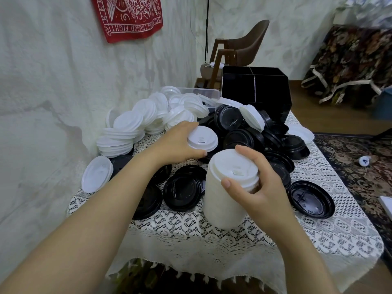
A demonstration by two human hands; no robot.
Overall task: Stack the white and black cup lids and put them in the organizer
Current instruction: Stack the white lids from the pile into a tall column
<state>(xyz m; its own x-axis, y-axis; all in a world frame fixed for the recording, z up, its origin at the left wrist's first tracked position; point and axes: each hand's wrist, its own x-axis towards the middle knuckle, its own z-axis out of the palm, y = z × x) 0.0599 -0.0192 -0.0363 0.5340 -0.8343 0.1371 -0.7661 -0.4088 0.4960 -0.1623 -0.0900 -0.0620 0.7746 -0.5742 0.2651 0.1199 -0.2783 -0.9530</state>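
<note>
1. The left hand [178,143] curls its fingers around one round, smooth white lid [203,138] over the lace-covered bench [318,230].
2. The right hand [265,187] grips a tall white lid stack [222,204], near centre.
3. The glossy black organizer [256,90] stands far right.

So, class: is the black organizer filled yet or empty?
Seemingly empty: the organizer shows only dark dividers and walls, nothing white inside; deeper parts cannot be told.

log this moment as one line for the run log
phase: stacking | left hand: grips single white lid | right hand: holds white lid stack | black lids: loose on table | organizer: at far edge
</note>
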